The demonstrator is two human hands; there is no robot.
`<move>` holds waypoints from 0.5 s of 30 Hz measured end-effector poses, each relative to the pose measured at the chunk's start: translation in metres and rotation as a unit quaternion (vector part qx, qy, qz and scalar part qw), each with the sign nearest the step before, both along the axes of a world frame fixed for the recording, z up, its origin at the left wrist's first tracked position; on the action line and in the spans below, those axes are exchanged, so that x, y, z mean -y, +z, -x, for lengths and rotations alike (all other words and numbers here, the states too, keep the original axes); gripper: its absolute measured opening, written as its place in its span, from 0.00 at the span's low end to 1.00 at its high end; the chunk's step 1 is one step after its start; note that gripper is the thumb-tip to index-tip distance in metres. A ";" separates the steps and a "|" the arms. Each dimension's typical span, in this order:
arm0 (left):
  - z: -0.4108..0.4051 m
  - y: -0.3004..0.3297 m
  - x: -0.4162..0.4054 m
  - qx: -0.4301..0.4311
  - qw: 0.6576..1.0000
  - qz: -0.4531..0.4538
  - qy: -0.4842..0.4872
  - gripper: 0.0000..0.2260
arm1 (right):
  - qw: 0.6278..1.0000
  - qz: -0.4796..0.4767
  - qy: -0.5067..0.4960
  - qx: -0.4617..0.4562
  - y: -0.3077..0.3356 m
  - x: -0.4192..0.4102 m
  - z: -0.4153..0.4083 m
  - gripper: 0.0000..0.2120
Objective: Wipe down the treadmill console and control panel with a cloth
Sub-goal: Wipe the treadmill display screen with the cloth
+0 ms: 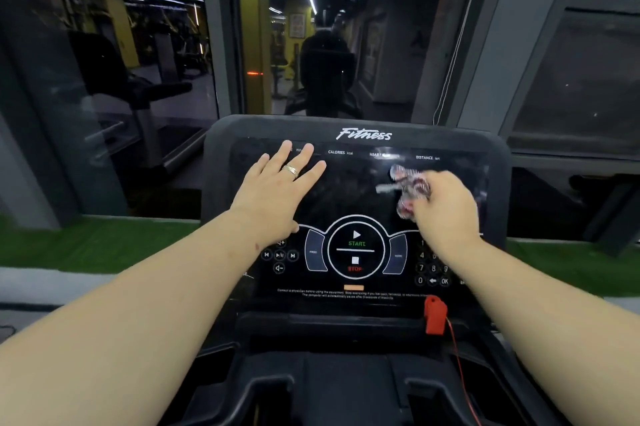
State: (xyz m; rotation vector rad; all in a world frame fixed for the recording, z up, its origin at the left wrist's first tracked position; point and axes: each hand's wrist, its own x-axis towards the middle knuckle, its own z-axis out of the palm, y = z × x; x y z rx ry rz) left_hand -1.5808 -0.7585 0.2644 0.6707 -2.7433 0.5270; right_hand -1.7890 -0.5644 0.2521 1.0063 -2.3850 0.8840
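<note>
Left hand [277,190] flat on console [360,183]; right hand [446,207] grips cloth [408,188].

Gym: treadmill console [356,252], machines.

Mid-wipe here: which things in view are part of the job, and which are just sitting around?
Job:
- cloth, gripped by right hand
- console, left hand resting flat on it
- control panel

Just there:
- red safety key and its cord
- ring
</note>
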 end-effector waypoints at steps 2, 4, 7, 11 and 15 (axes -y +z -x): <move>0.001 -0.002 0.000 -0.003 1.000 -0.001 0.003 0.56 | 0.999 0.043 -0.007 0.031 0.006 0.031 -0.027 0.03; 0.001 -0.002 0.001 -0.005 1.000 0.001 0.004 0.55 | 0.997 -0.034 0.063 0.007 -0.004 0.053 -0.063 0.07; 0.000 -0.003 0.002 -0.007 1.000 0.009 -0.006 0.53 | 0.958 -0.223 0.166 -0.072 -0.036 0.053 -0.102 0.07; -0.002 -0.002 0.000 0.009 1.000 0.008 -0.004 0.54 | 0.923 -0.291 0.236 -0.089 -0.063 0.023 -0.092 0.11; -0.005 0.004 0.001 0.026 1.000 0.006 -0.011 0.52 | 0.926 -0.308 0.203 -0.080 -0.071 0.005 -0.083 0.11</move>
